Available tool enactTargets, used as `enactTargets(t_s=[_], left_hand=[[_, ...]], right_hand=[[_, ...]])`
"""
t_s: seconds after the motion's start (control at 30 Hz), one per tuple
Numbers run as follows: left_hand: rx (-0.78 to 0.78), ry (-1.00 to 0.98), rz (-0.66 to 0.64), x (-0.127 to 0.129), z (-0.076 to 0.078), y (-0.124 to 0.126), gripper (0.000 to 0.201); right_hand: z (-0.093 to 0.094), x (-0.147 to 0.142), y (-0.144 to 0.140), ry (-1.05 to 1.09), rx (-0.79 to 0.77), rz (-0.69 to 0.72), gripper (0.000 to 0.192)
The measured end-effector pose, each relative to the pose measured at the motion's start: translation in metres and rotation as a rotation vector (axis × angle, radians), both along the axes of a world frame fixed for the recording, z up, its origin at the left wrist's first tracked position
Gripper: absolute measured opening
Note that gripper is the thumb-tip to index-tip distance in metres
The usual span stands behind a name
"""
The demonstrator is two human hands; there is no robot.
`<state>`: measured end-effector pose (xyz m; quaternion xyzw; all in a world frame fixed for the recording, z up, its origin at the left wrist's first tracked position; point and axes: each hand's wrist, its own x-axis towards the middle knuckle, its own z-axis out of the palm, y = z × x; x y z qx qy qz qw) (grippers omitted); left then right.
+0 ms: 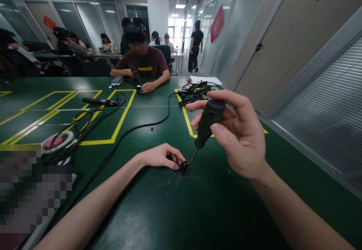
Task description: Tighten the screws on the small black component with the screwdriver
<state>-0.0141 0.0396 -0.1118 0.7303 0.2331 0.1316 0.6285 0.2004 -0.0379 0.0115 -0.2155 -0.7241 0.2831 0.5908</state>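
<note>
The left hand (164, 156) rests low over the green table (147, 212), thumb and forefinger bent together and pinching a small black part (183, 167) from its left side. The part stands on the tabletop between the two hands, near the middle of the scene; its finer detail is too small to read. The right hand (243, 140) is raised to the right of it, fingers curled around the dark handle of a screwdriver (209, 123), thumb laid along the near side. The screwdriver is tilted, its shaft running down and left to the right side of the part; whether the tip makes contact cannot be determined. A tiny light fragment (199, 178) lies on the table just right of the part. A black cable (141, 126) runs from the near left towards the far right, where a heap of black parts (198, 92) lies within yellow tape marking. A corded tool (98, 101) lies farther left, and a white ring (68, 135) nearer on that side. Across the table, a seated co-worker (141, 59) holds a dark power tool (134, 70) pointing down.
</note>
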Motion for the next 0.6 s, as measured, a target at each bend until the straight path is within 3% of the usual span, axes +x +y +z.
enactTargets(t_s=[0.6], left_hand=[[0.002,-0.010,-0.005,-0.0001,0.0016,0.0006,0.027]], right_hand=[[0.0017,-0.0001,0.0006,-0.003,0.013,0.035,0.028]])
